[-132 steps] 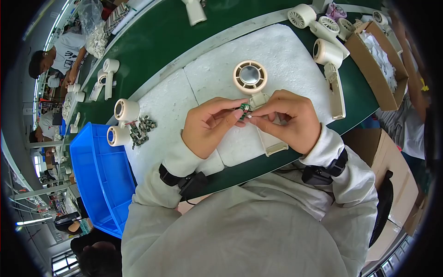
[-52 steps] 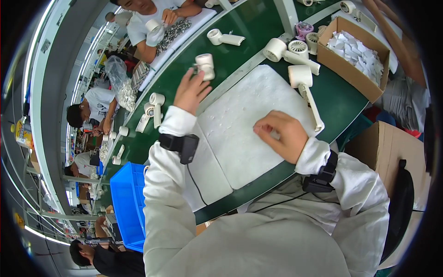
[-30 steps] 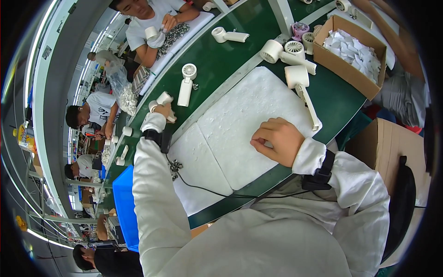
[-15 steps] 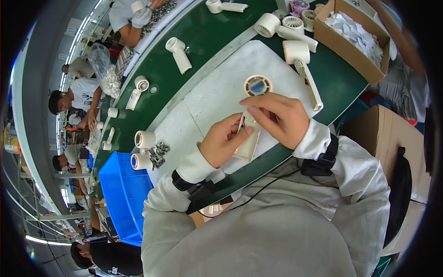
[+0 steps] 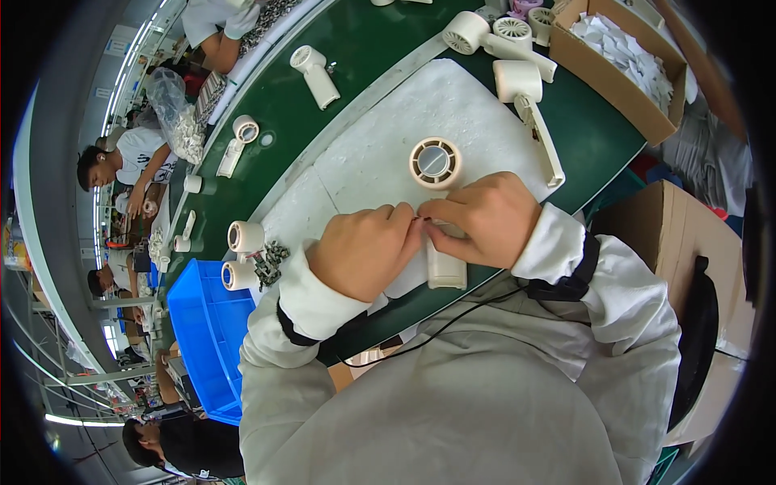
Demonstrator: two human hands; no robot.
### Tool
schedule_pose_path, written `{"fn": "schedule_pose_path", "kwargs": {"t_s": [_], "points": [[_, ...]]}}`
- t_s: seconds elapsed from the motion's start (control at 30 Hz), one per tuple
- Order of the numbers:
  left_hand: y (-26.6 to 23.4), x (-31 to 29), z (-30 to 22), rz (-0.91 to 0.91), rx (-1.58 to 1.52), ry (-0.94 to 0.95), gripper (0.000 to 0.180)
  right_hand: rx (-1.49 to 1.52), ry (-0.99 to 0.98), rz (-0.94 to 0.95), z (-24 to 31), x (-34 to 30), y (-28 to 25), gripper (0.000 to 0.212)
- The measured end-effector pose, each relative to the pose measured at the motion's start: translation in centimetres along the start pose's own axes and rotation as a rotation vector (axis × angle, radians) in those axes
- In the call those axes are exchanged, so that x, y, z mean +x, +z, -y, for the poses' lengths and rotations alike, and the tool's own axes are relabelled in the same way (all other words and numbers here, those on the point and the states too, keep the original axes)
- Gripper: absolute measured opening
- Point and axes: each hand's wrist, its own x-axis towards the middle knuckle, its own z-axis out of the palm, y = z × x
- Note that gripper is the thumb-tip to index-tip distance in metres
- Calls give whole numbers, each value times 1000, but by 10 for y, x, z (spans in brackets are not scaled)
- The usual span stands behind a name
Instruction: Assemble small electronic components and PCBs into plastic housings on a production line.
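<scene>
My left hand (image 5: 368,249) and my right hand (image 5: 489,222) meet fingertip to fingertip over the white styrofoam pad, both closed in a pinch. Between the fingertips shows a tiny dark-red bit that looks like thin wire (image 5: 419,217); most of it is hidden. Under the hands lies a cream handheld fan, its round head (image 5: 435,163) facing up beyond my fingers. The lower end of its handle (image 5: 446,271) comes out below my right hand. My fingers cover the middle of the handle.
Right of the pad's middle lies another fan with an open handle (image 5: 540,141). Fan parts and a carton of white pieces (image 5: 622,61) stand at the far right. On the left are two fan heads (image 5: 245,237), a pile of small metal parts (image 5: 271,263) and a blue bin (image 5: 206,335). Co-workers sit beyond.
My left hand has let go of the handle's side and turned over to pinch at my right fingertips. The fan has turned, its head shifting left and nearer, its handle now more upright in view.
</scene>
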Motion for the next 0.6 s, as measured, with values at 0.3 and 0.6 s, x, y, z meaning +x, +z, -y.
{"fn": "schedule_pose_path", "kwargs": {"t_s": [0.3,0.6], "points": [[-3,-6,-23,0,-162,-37,23,40,-139,5,-1,-4,-1,17],[-18,-108,83,-148,57,-549,28,208,12,-21,5,-4,2,13]]}}
